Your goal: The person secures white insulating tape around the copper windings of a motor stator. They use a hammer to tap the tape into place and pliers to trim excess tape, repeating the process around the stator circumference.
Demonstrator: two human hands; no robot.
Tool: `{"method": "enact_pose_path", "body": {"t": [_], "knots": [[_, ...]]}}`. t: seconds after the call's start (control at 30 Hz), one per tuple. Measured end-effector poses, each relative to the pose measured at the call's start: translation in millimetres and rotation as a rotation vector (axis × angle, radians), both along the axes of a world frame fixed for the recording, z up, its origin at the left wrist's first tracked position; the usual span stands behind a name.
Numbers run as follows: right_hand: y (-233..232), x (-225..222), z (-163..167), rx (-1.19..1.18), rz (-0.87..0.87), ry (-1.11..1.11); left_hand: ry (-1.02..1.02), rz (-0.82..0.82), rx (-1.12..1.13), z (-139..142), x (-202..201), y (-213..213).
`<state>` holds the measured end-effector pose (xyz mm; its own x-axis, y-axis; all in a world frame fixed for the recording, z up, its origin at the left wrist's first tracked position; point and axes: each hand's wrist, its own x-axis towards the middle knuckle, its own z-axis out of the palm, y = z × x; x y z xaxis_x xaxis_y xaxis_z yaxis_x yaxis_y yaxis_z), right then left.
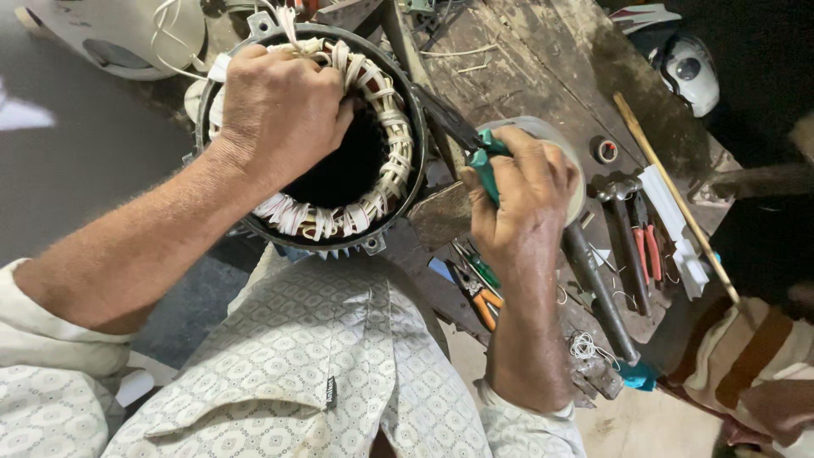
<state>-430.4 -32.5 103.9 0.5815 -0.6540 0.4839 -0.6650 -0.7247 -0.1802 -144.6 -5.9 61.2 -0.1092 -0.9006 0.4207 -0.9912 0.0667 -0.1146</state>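
I see the left hand point(275, 106) clamped over the near-left rim of the round dark metal motor stator point(398, 182) with its ring of white-taped windings point(386, 144), which rests against the lap at the edge of the worn wooden workbench point(526, 76). The right hand point(521, 199) grips the green-handled pliers point(462, 136), dark jaws pointing at the stator's right rim.

Risks, as I judge them: the jaws could nick the winding insulation if they slip; the stator could roll, being braced only by one palm. Loose hammer point(615, 225) and orange-handled cutters point(479, 297) lie near the elbow.
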Motion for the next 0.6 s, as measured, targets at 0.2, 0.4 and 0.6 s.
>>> {"method": "enact_pose_path", "body": {"t": [0.2,0.4,0.6], "knots": [[8.8,28.9,-11.4,0.122,0.051,-0.121,0.084,-0.027,0.090,-12.3,5.3,2.5],[7.4,28.5,-18.6,0.131,-0.003,-0.149,0.423,-0.144,-0.001,5.5,-6.0,1.8],[4.6,30.0,-13.4,0.141,0.029,-0.145,0.642,0.026,0.392,18.1,-26.8,22.9]]}}
